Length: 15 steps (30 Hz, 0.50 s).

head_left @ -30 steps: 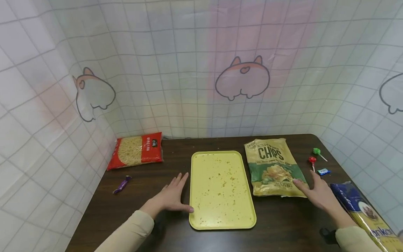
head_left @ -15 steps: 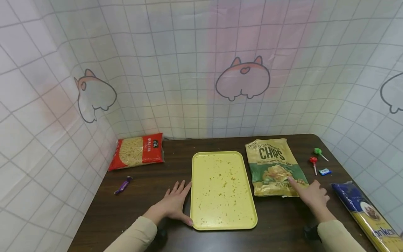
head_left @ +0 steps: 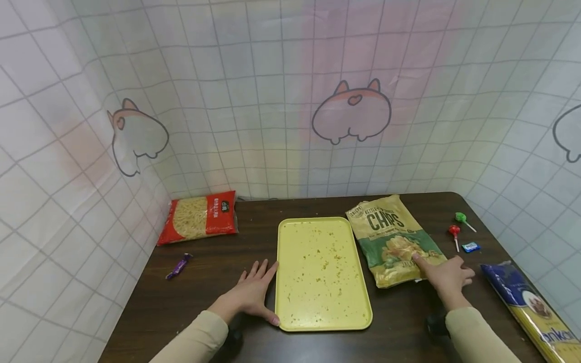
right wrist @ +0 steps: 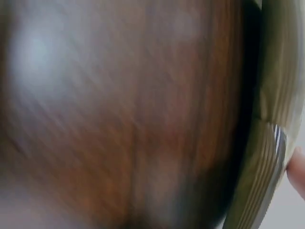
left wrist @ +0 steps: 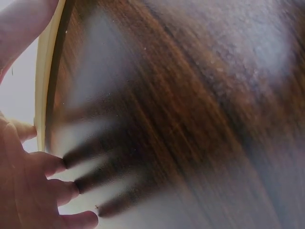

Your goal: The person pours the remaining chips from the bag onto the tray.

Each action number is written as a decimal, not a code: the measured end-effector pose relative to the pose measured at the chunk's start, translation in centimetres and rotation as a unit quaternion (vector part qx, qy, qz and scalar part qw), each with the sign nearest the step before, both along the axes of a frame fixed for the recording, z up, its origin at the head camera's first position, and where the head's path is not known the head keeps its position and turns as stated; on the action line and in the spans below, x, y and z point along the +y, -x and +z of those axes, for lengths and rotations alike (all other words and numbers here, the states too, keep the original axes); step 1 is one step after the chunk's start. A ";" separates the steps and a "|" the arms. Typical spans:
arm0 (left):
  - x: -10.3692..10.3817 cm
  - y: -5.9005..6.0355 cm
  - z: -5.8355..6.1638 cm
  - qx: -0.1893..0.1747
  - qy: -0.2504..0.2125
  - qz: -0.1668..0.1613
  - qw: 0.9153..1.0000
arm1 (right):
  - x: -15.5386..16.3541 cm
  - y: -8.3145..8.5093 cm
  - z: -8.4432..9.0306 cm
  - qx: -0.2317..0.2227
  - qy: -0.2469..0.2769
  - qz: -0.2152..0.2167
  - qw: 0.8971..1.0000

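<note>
A yellow rectangular tray (head_left: pixel 325 310), dotted with crumbs, lies mid-table in the head view. My left hand (head_left: pixel 251 294) has its fingers spread at the tray's left edge, thumb by the near left corner. In the left wrist view those fingers (left wrist: pixel 52 191) reach the dark table beside the pale tray rim (left wrist: pixel 46 71). Right of the tray lies a gold and green bag of chips (head_left: pixel 386 229), turned askew. My right hand (head_left: pixel 447 279) grips its lower right corner, thumb on the printed front, other fingers bent. The bag's crinkled edge (right wrist: pixel 259 171) shows in the right wrist view.
A red pasta bag (head_left: pixel 199 217) lies at the back left, with a purple-wrapped candy (head_left: pixel 179 266) before it. At the right are a green lollipop (head_left: pixel 461 218), a red lollipop (head_left: pixel 454 231), a blue-wrapped candy (head_left: pixel 471 247) and a blue and yellow package (head_left: pixel 528 305).
My right hand has moved left from beside the bag onto its lower corner. The chips bag has turned, its top swinging left towards the tray. My left hand has barely moved.
</note>
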<state>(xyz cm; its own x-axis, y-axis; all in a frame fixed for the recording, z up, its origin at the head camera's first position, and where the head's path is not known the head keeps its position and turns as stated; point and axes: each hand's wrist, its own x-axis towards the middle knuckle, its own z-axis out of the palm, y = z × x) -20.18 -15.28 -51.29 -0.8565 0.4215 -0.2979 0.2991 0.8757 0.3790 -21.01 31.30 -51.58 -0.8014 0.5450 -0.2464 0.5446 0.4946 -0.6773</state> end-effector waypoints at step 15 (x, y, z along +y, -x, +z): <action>0.1 -0.1 -0.1 0.001 0.003 0.001 1.000 | -3.6 -0.1 0.6 0.056 0.141 -0.075 0.985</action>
